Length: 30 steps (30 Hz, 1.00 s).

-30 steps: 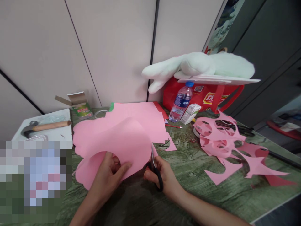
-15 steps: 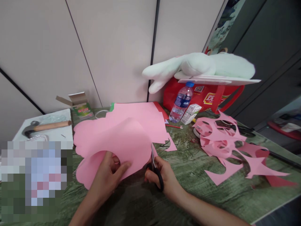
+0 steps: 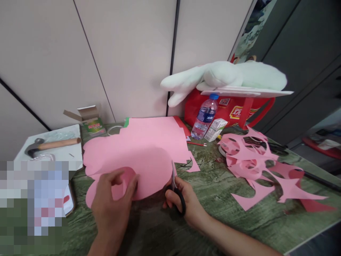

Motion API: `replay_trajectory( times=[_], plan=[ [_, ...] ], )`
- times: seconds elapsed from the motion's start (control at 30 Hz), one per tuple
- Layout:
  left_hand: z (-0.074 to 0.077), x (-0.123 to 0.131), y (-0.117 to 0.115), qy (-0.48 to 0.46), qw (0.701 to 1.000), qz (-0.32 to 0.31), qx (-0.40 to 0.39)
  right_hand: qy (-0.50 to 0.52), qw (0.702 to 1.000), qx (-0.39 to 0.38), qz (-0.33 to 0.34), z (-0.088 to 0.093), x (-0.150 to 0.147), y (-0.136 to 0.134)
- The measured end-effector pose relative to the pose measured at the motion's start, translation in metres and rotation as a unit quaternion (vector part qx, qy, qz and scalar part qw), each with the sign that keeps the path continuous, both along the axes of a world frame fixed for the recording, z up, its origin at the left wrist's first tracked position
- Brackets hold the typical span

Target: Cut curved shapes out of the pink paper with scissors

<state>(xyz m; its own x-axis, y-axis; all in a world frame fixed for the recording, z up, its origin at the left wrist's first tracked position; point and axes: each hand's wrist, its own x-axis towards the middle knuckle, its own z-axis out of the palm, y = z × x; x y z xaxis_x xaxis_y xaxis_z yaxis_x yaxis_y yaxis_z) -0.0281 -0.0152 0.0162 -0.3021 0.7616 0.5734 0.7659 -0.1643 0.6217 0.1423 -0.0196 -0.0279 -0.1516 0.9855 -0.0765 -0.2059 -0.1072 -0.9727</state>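
Observation:
My right hand [image 3: 190, 202] grips black-handled scissors [image 3: 181, 204], fingers in the loops. The narrow blades point away from me, close together along the right edge of a curved pink paper sheet [image 3: 153, 174]. My left hand [image 3: 113, 195] curls around the near edge of that sheet, thumb and fingers at a bent-up part of it; some fingertips are hidden. Under and behind it lie scalloped pink paper [image 3: 99, 151] and a flat stack of pink sheets [image 3: 157, 133], with green and red edges showing at the back.
Pink paper offcuts [image 3: 262, 186] pile up on the right. Behind stand a water bottle [image 3: 204, 119], a small carton [image 3: 215, 129] and a red bag [image 3: 191, 103] under a white plush toy [image 3: 226, 74]. A hammer [image 3: 55, 144] lies on a white box at left, near an open box [image 3: 93, 126].
My left hand has shifted left and turned, its thumb now nearer the bent paper edge. The raised pink sheet has flattened. The scissors stay almost in place, slightly shifted.

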Motion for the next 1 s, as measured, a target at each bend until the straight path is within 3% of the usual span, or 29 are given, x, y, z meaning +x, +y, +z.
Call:
replay_trajectory(
  times=[0.03,0.1,0.13,0.17,0.2,0.27,0.43,0.5,0.63,0.83,1.0],
  plan=[
    [0.0,0.004,-0.006,0.06,0.996,-0.003,0.059,0.003,1.0,0.003,0.001,0.0,0.0,0.0],
    [-0.003,0.014,-0.016,0.166,0.966,-0.167,0.102,0.0,1.0,0.014,0.006,0.001,0.0,0.0],
    [-0.006,0.02,-0.018,0.215,0.929,-0.287,0.094,-0.002,1.0,0.02,0.006,0.0,0.0,0.001],
    [-0.01,0.025,-0.019,0.244,0.895,-0.372,0.038,-0.003,1.0,0.025,0.004,0.0,0.001,0.002],
    [-0.014,0.029,-0.019,0.241,0.875,-0.42,-0.01,-0.002,1.0,0.028,0.0,-0.001,0.002,0.003],
    [-0.019,0.035,-0.014,0.202,0.88,-0.426,-0.055,0.0,1.0,0.029,-0.01,-0.002,0.004,0.005],
    [-0.02,0.031,-0.005,0.045,0.941,-0.331,-0.064,0.017,0.999,0.037,-0.018,-0.004,0.004,0.006],
    [-0.018,0.029,-0.006,0.008,0.939,-0.327,-0.102,0.024,0.999,0.029,-0.005,-0.004,0.002,0.004],
    [-0.018,0.03,-0.009,-0.046,0.906,-0.351,-0.232,0.031,0.999,0.023,0.009,-0.003,0.0,0.0],
    [-0.023,0.035,-0.005,-0.178,0.86,-0.329,-0.347,0.065,0.997,0.035,0.026,-0.005,0.002,0.003],
    [-0.022,0.043,-0.001,-0.335,0.794,-0.364,-0.353,0.111,0.991,0.046,0.063,-0.007,-0.003,0.001]
  ],
)
